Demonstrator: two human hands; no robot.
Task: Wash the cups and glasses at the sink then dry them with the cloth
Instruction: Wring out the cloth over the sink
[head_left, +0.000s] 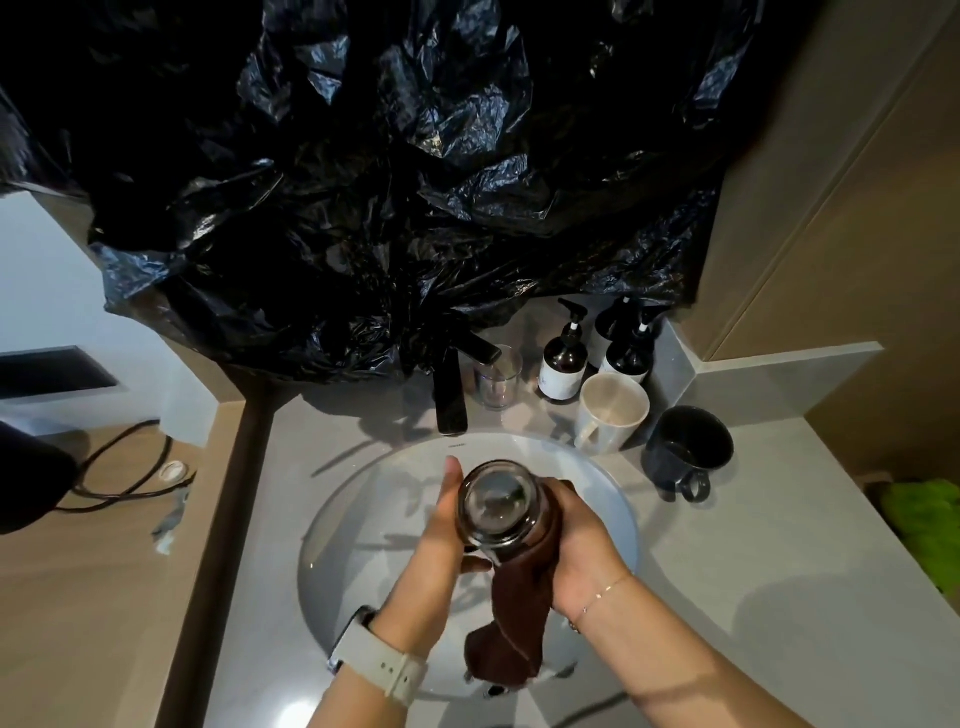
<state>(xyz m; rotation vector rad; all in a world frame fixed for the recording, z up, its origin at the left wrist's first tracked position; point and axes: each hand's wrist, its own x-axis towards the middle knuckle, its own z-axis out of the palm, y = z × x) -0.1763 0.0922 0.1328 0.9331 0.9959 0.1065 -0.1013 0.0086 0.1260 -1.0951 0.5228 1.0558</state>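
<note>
Left hand (441, 525) holds glass (497, 503) over sink (618, 499), mouth up. Right hand (582, 540) grips brown cloth (519, 608) against glass side. White mug (610, 413), dark mug (685, 449) on desk (769, 561).

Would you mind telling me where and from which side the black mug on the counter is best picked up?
Take the black mug by its handle. It stands upright, mouth up, and the loop juts toward the person at the front, so a hand coming from the near side can hook it directly. The white mug stands close on its left, which probably makes a grasp round the body more awkward.
</note>
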